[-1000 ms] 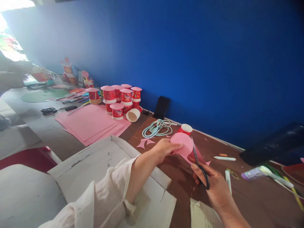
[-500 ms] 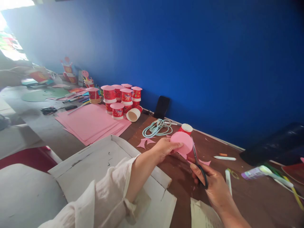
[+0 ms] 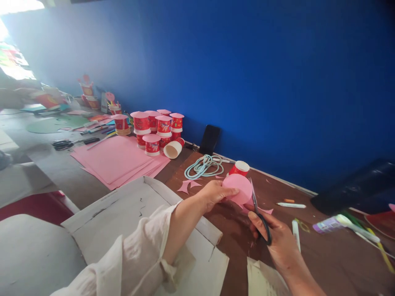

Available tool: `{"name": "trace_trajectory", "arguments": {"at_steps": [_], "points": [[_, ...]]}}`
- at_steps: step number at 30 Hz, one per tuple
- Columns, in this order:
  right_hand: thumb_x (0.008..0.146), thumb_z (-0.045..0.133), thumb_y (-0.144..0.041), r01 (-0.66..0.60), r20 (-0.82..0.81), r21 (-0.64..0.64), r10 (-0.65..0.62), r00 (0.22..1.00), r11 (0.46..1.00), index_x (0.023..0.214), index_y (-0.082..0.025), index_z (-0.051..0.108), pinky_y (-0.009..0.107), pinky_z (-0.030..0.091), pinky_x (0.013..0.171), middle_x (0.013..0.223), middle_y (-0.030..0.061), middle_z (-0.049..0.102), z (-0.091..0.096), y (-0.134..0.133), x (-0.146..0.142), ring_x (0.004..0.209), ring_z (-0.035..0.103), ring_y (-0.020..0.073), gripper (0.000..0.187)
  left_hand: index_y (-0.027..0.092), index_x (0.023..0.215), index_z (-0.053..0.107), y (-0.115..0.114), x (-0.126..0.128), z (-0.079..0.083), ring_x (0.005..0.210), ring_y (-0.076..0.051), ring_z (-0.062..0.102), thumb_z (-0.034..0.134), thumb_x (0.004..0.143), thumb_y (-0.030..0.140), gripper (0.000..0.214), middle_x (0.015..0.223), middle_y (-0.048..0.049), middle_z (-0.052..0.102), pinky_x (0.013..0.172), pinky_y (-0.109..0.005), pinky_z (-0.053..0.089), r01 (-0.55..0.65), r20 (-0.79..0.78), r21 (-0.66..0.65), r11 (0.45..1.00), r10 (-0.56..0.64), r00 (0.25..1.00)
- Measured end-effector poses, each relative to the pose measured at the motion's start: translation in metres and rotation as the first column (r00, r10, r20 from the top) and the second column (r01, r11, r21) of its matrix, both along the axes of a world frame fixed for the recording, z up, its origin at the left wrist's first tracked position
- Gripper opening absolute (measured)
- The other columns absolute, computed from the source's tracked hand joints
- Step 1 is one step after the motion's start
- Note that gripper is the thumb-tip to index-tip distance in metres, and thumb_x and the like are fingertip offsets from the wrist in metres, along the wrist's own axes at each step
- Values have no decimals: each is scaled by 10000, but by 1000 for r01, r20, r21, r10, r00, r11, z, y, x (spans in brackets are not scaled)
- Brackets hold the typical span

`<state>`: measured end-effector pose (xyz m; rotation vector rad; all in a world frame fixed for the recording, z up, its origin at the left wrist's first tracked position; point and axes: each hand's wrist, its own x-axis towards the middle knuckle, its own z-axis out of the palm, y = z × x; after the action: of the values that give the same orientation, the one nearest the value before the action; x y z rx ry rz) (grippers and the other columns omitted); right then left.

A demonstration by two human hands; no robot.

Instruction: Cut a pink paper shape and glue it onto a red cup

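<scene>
My left hand (image 3: 216,194) pinches a round pink paper disc (image 3: 239,187) by its left edge, thumb on top. Black-handled scissors (image 3: 256,203) are in my right hand (image 3: 274,234), fingers in the loops. Their blades point up along the disc's right edge. Pink paper scraps (image 3: 188,186) lie on the brown table by my left hand, and others show beneath the disc. Just behind the disc is a red paper cup (image 3: 239,167) with a white rim. A bundle of light blue cord (image 3: 203,166) rests behind my left hand.
Red cups with pink tops (image 3: 152,144) stand stacked near the blue wall, beside pink sheets (image 3: 117,160). A phone (image 3: 210,139) leans on the wall. A white cardboard piece (image 3: 123,218) lies under my left arm. Markers (image 3: 291,205) and a glue stick (image 3: 330,224) are right.
The disc has turned and shifted slightly right in my left hand. A pink strip that hung beside its right edge no longer shows there. The scissors stay near the edge.
</scene>
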<state>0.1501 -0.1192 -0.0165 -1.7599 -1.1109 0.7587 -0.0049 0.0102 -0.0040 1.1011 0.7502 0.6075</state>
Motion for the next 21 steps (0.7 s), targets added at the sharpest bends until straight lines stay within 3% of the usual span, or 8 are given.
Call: {"name": "trace_trajectory", "arguments": {"at_steps": [6,13,21], "points": [[731,660,-631,-11,31,0,11,999,1000,1000,-180,749,227,444,469,536,-8,580,1,0,-1,513,542,150,533,92,844,691,-3,-2,5,629,-84,524,793,621,347,354,736,-34,638,618,-225,392,-24,37,-16,1000,24,999],[700,679,-645,-10,6,5,10,1000,1000,689,-189,692,216,433,453,533,0,567,1,-1,-1,493,521,134,456,107,799,683,-1,0,4,626,-70,516,831,569,326,350,768,-37,647,604,-207,386,-57,80,-91,994,64,995],[707,690,-604,46,-37,36,-45,998,998,1062,-179,741,232,436,463,556,-10,578,5,-3,-9,510,514,142,556,106,813,686,-1,0,4,633,-68,520,829,580,319,347,770,-36,646,601,-197,388,-69,86,-98,993,78,993]]}}
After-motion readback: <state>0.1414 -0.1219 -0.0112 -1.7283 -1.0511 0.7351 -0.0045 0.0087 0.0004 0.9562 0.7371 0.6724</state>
